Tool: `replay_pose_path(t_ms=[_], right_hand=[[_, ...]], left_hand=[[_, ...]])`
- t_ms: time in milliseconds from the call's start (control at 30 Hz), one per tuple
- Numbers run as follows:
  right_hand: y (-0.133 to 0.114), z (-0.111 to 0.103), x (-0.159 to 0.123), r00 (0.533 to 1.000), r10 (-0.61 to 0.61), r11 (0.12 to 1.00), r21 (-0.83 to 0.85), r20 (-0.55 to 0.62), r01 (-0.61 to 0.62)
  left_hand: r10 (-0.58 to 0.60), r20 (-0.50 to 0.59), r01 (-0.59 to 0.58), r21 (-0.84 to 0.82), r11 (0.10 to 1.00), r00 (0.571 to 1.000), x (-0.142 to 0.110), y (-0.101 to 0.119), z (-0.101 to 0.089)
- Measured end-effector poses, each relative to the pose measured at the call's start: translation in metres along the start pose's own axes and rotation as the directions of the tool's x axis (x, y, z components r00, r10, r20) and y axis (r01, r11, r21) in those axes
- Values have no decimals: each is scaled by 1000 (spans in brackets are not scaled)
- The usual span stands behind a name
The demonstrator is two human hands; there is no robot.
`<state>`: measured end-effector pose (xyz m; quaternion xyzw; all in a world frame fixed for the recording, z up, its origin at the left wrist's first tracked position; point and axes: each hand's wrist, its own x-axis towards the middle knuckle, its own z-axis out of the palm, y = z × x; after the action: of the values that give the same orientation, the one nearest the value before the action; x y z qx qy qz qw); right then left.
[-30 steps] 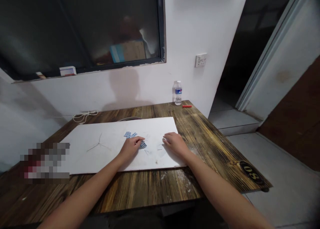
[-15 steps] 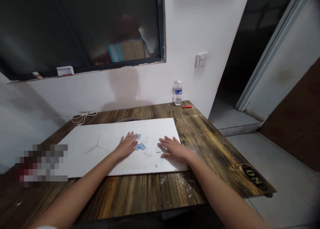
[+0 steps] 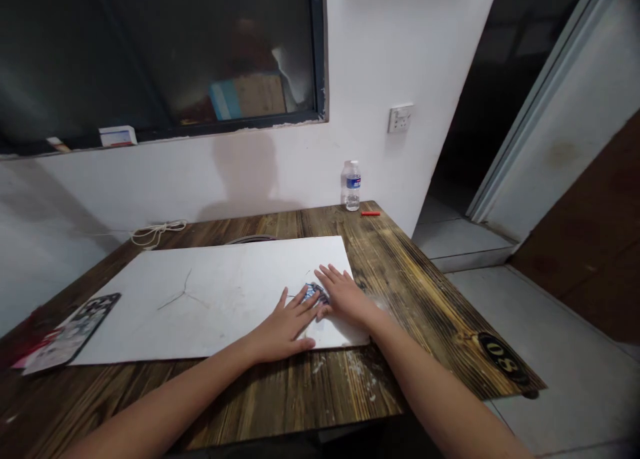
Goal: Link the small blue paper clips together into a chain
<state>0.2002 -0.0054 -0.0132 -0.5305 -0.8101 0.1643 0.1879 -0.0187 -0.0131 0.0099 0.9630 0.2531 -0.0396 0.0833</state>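
A white board (image 3: 215, 299) lies on the wooden table (image 3: 260, 392). Near its right end, several small blue-and-white pieces (image 3: 314, 291) sit bunched together between my two hands. My left hand (image 3: 286, 322) lies flat on the board with fingers stretched out, its fingertips against the pieces. My right hand (image 3: 344, 295) lies flat too, fingers spread, touching the pieces from the right. Most of the pieces are hidden under my fingers.
A water bottle (image 3: 352, 185) and a red marker (image 3: 371, 213) stand at the table's far right corner by the wall. A white cord (image 3: 153, 232) lies at the back left. A printed card (image 3: 70, 332) rests at the left edge. An open doorway is to the right.
Both hands have swept the scattered blue pieces rightward and together into one small bunch. The left hand moved right, closer to the right hand. The camera view shifted slightly.
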Motion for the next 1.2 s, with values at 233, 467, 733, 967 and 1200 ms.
replay_pose_path(t_ms=[233,467,733,967,1200], right_hand=[[-6,-33,-10,971,-175,984,56,162,168],[-10,-30,-15,875,-316,949,121,366,292],[-13,3,-6,947,-244,968,-12,207,252],[10,-12,-4,998,-11,988,-153,67,21],[3,-28,-12,960,-86,996,-9,266,92]], left_hand=[[-178,-3,178,78,981,984,-40,-27,4],[-437,-57,440,53,896,897,-14,-58,7],[-321,-110,311,-98,945,941,34,-36,11],[23,4,-23,29,999,1000,-1,-13,2],[-168,31,164,100,981,985,-36,-50,-2]])
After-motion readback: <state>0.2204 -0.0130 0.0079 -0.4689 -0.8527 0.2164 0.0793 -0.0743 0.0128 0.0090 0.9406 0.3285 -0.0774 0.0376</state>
